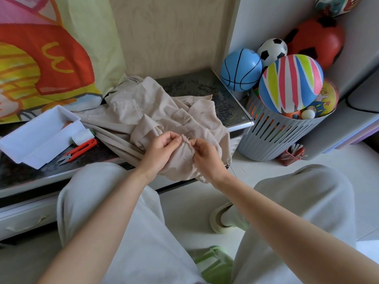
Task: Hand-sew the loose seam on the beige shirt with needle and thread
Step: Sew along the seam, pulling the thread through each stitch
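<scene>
The beige shirt (143, 111) lies crumpled on a low dark table (221, 99), one part hanging over the front edge. My left hand (162, 149) pinches a frayed fold of the shirt between thumb and fingers. My right hand (205, 153) pinches the same fold from the right, fingertips almost touching the left ones. Thin loose threads (185, 149) hang from the seam between both hands. The needle is too small to make out.
A white plastic tray (37, 136) sits at the table's left, with orange thread snips (79, 150) and a white spool (82, 137) beside it. A grey slatted basket (276, 134) full of balls stands on the floor to the right. My knees are below.
</scene>
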`<control>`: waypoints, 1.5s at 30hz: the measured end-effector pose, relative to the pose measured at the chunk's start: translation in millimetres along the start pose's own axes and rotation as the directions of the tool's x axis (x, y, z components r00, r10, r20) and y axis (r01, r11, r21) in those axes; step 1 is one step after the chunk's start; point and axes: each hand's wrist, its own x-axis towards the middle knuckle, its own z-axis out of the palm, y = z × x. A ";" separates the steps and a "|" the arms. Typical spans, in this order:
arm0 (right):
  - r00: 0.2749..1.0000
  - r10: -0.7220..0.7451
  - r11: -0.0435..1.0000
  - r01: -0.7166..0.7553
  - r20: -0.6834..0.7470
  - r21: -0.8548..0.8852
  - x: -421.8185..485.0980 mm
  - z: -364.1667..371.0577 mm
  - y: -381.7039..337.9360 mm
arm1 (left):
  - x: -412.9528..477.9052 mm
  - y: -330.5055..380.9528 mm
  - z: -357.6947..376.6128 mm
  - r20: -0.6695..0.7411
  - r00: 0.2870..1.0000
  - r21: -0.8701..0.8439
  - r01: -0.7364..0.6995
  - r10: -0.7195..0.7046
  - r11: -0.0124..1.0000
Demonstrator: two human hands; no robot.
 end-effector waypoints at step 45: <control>0.925 0.359 0.920 -0.329 -0.121 0.210 3.9 0.8 -10.0 | 3.3 -8.4 -1.8 -0.014 1.000 0.220 0.030 -0.028 0.975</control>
